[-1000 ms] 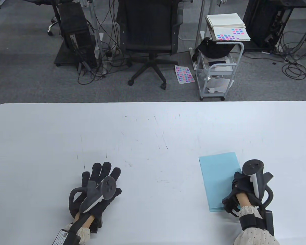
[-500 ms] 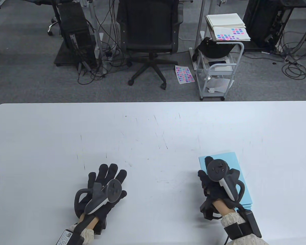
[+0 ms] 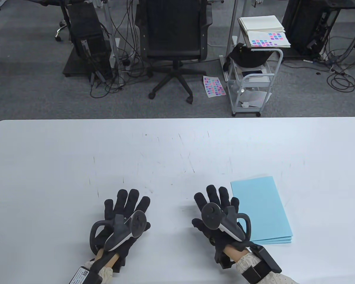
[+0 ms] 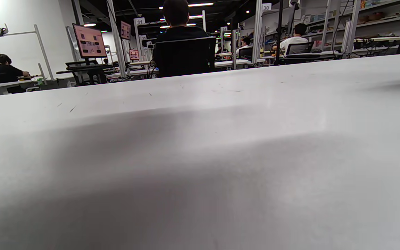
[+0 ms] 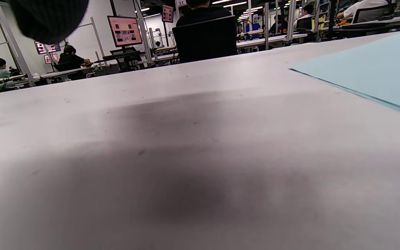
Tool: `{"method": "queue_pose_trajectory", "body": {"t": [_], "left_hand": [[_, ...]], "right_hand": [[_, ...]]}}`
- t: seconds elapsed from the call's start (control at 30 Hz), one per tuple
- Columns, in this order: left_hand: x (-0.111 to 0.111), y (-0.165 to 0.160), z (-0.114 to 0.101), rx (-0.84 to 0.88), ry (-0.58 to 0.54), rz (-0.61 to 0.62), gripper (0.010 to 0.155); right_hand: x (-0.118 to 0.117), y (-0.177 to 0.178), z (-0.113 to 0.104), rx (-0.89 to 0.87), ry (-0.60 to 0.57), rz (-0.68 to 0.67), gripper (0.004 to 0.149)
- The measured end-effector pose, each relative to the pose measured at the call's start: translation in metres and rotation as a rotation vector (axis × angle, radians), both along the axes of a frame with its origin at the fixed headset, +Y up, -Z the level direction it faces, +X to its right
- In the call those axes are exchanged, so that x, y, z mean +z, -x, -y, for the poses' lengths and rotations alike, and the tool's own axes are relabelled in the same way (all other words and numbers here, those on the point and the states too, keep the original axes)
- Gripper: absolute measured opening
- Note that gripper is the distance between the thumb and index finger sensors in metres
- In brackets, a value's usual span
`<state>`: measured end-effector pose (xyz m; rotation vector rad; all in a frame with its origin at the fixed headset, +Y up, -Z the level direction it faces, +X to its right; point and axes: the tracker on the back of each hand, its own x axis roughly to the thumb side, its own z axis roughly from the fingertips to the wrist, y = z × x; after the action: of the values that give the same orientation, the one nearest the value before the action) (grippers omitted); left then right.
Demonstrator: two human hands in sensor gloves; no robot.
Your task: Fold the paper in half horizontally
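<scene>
A light blue folded paper (image 3: 261,210) lies flat on the white table (image 3: 177,148) at the front right, with layered edges showing along its near side. It also shows in the right wrist view (image 5: 370,73) at the right. My right hand (image 3: 217,211) rests flat on the table with fingers spread, just left of the paper and holding nothing. My left hand (image 3: 125,213) rests flat on the table at the front left, fingers spread, empty. One dark fingertip (image 5: 47,17) shows at the top left of the right wrist view. No fingers show in the left wrist view.
Beyond the table's far edge stand a black office chair (image 3: 174,44), a white cart (image 3: 251,80) with papers on it, and cables on the grey floor.
My right hand has left the paper and moved left onto the bare table, fingers now spread flat. My left hand has shifted slightly to the right. The paper now lies fully uncovered.
</scene>
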<state>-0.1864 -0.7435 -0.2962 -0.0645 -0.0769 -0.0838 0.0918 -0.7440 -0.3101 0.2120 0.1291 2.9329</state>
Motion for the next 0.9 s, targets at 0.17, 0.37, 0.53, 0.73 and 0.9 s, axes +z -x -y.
{"method": "queue_pose_trajectory", "body": {"t": [0.17, 0.37, 0.53, 0.73, 0.9], "left_hand": [[0.000, -0.003, 0.006, -0.016, 0.024, 0.014, 0.080], [-0.001, -0.005, 0.010, -0.029, 0.036, 0.027, 0.080], [-0.002, -0.002, 0.011, -0.033, 0.044, 0.028, 0.080], [-0.003, -0.001, 0.011, -0.030, 0.047, 0.030, 0.080], [-0.005, -0.002, 0.011, -0.028, 0.054, 0.042, 0.080]], "right_hand": [[0.002, 0.006, 0.007, 0.024, 0.005, -0.043, 0.081], [0.002, 0.006, 0.012, 0.032, 0.018, -0.058, 0.079], [0.001, 0.003, 0.017, 0.046, 0.040, -0.057, 0.078], [0.002, 0.004, 0.016, 0.039, 0.040, -0.068, 0.076], [0.003, 0.008, 0.015, 0.048, 0.034, -0.083, 0.075]]}}
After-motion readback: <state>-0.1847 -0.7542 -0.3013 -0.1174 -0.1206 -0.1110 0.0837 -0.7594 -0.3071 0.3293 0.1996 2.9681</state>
